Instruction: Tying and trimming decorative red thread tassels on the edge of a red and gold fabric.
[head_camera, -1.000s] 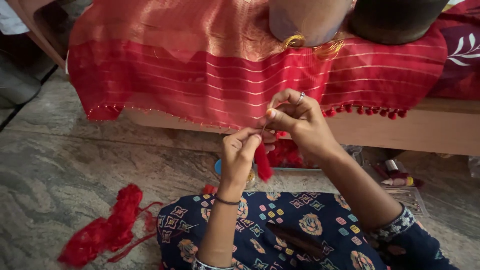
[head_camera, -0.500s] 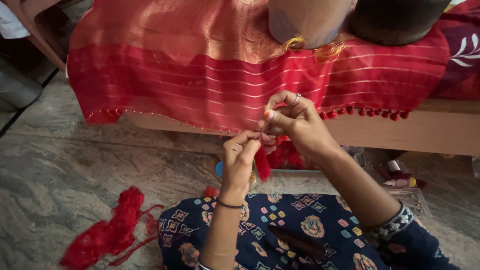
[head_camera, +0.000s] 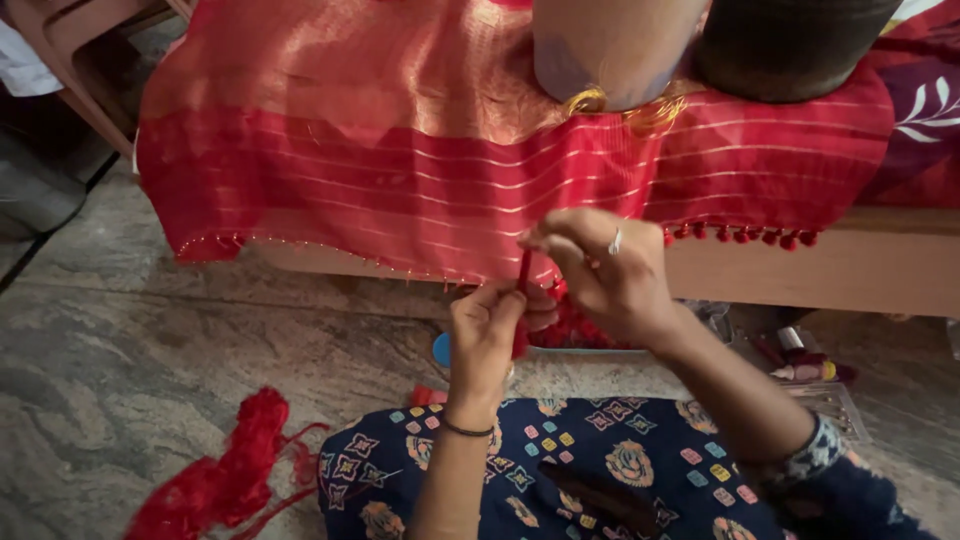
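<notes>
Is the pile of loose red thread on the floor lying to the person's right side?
No, the loose red thread lies on the stone floor at the person's left, beyond the left hand.

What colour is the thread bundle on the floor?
Red; the thread bundle shows clearly in the head view, lower left.

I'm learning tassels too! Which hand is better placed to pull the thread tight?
Probably the left hand: it grips the red tassel thread lower down, with room below. The right hand pinches it against the red cloth's edge.
</notes>
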